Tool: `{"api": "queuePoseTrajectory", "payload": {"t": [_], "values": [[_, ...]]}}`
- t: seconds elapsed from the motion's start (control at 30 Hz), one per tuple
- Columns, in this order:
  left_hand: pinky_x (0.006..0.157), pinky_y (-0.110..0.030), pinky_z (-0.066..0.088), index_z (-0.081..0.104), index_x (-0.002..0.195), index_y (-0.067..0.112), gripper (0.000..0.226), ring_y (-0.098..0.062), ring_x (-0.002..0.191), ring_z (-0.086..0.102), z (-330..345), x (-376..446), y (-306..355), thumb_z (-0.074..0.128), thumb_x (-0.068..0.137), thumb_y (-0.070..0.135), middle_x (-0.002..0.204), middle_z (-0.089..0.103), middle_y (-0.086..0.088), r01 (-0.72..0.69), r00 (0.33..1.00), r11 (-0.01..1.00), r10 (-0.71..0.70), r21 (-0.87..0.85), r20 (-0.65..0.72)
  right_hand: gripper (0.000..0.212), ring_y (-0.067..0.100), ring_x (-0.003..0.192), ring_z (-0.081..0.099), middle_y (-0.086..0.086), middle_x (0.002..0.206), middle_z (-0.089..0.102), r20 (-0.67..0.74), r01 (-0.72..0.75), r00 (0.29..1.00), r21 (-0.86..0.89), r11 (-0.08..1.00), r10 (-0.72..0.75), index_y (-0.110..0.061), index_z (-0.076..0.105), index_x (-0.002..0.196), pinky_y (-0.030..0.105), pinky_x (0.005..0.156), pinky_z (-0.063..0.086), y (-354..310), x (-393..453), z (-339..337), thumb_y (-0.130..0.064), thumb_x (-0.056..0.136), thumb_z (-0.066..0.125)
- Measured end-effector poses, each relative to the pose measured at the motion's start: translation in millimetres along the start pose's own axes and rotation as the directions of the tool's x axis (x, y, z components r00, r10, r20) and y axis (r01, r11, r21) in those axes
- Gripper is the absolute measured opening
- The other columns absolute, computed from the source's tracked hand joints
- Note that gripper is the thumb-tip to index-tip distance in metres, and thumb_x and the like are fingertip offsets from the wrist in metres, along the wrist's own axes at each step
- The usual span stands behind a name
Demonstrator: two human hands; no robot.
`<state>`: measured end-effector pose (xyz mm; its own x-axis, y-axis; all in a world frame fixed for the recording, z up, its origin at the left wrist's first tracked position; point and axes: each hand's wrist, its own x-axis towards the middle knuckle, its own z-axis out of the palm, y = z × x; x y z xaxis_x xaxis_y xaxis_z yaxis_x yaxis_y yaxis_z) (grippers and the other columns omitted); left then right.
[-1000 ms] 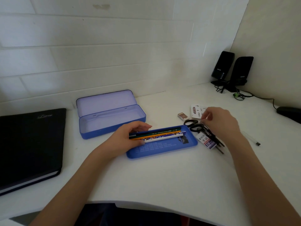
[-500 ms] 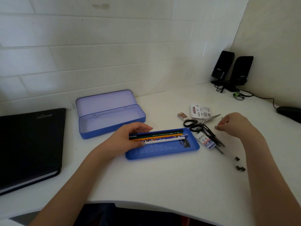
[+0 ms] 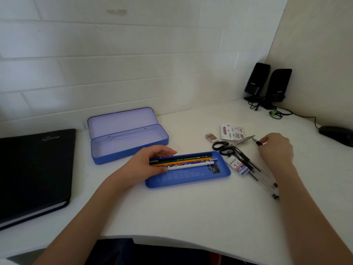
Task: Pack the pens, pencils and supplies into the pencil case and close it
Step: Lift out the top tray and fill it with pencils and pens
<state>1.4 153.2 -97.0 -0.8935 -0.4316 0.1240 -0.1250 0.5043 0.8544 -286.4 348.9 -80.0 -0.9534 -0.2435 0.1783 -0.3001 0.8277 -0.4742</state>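
Observation:
The open blue pencil case (image 3: 128,134) lies empty behind its blue inner tray (image 3: 191,178). My left hand (image 3: 145,163) grips the left end of a bundle of pencils (image 3: 187,160) lying on the tray. My right hand (image 3: 275,148) pinches the small black end of a pen (image 3: 258,143) next to the scissors' tip. Black-handled scissors (image 3: 226,147), a 2B lead box (image 3: 238,166) and clear pens (image 3: 265,178) lie right of the tray. A small eraser (image 3: 211,137) and a white packet (image 3: 232,131) sit behind them.
A black notebook (image 3: 32,175) lies at the left. Two black speakers (image 3: 267,85) with cables stand in the back right corner, and a black mouse (image 3: 338,135) sits at the right edge. The white desk's curved front edge (image 3: 172,236) is close to me.
My right hand drew back from the scissors to the right and now pinches a pen's black end. The clear pen from the far right now lies among the others. My left hand stayed.

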Motion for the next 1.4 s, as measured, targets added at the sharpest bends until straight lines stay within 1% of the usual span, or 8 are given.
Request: {"api": "queuePoseTrajectory", "payload": {"t": [0.17,0.27,0.47,0.6,0.83,1.1,1.23,1.4], "values": [[0.081,-0.011,0.051,0.061,0.106,0.04,0.043,0.002,0.106,0.06,0,0,-1,0.073,0.08,0.008,0.116,0.066,0.013,0.002,1.0,1.0,-0.002,-0.006,-0.01,0.026,0.029,0.082,0.067,0.005,0.099,0.069,-0.092,0.155,0.986,0.255,0.954,-0.136,-0.021,0.068,0.102,0.04,0.077,0.055,-17,-11,-5,-0.012,0.08,0.056],[0.084,-0.016,0.052,0.06,0.107,0.04,0.044,0.0,0.107,0.06,0,1,-2,0.072,0.08,0.007,0.117,0.065,0.013,0.012,1.0,1.0,-0.012,-0.003,0.002,0.02,0.012,0.062,0.065,-0.004,0.088,0.07,-0.051,0.339,0.934,0.442,0.83,-0.354,-0.028,0.069,0.095,0.026,0.05,0.052,-39,-28,-7,-0.015,0.083,0.061],[0.084,-0.013,0.051,0.06,0.113,0.035,0.046,0.002,0.107,0.06,-2,2,-4,0.073,0.079,0.007,0.114,0.066,0.014,0.016,1.0,1.0,-0.016,-0.01,0.008,0.026,0.001,0.067,0.059,-0.019,0.077,0.069,0.326,0.581,0.475,0.581,0.57,-0.817,-0.032,0.073,0.089,0.009,0.064,0.047,-79,-84,-2,-0.01,0.076,0.065],[0.088,-0.014,0.049,0.06,0.113,0.033,0.049,0.001,0.109,0.059,-1,3,-4,0.071,0.079,-0.001,0.117,0.065,0.01,0.01,1.0,1.0,-0.01,-0.017,0.005,0.029,0.008,0.07,0.057,-0.012,0.075,0.065,0.464,0.615,0.339,0.549,0.566,-0.818,-0.028,0.071,0.087,0.019,0.066,0.05,-83,-100,12,-0.006,0.073,0.06],[0.087,-0.012,0.048,0.062,0.116,0.024,0.031,0.002,0.106,0.062,1,4,-3,0.064,0.088,0.011,0.114,0.068,0.005,0.014,0.999,0.995,-0.018,-0.102,-0.038,0.016,0.007,0.085,0.056,0.0,0.089,0.069,0.237,0.688,0.337,0.598,0.411,-0.911,-0.017,0.073,0.088,0.019,0.078,0.045,-91,-121,36,-0.006,0.077,0.069],[0.083,-0.008,0.046,0.057,0.117,0.031,0.05,0.004,0.108,0.059,-1,1,-3,0.074,0.077,0.005,0.109,0.067,0.022,-0.027,0.997,0.997,0.032,-0.065,0.069,0.012,0.003,0.063,0.046,-0.012,0.067,0.05,0.219,0.708,0.425,0.524,0.473,-0.878,-0.025,0.061,0.077,0.015,0.058,0.035,-93,-120,49,-0.02,0.076,0.071],[0.089,-0.011,0.046,0.058,0.118,0.028,0.051,0.001,0.113,0.058,-2,1,-5,0.07,0.078,-0.001,0.115,0.066,0.019,-0.043,0.997,0.996,0.048,-0.073,0.062,0.011,0.005,0.062,0.053,-0.01,0.066,0.059,0.246,0.611,0.453,0.614,0.499,-0.857,-0.025,0.064,0.075,0.014,0.059,0.043,-91,-119,46,-0.019,0.075,0.073],[0.094,-0.011,0.044,0.061,0.114,0.036,0.05,0.002,0.114,0.057,-6,2,-5,0.072,0.079,0.003,0.122,0.064,0.014,-0.015,0.997,0.999,0.017,-0.029,0.075,0.01,0.008,0.063,0.056,-0.012,0.068,0.066,0.106,0.603,0.64,0.546,0.582,-0.761,-0.03,0.063,0.074,0.022,0.065,0.045,-85,-90,23,-0.026,0.076,0.073]]}}
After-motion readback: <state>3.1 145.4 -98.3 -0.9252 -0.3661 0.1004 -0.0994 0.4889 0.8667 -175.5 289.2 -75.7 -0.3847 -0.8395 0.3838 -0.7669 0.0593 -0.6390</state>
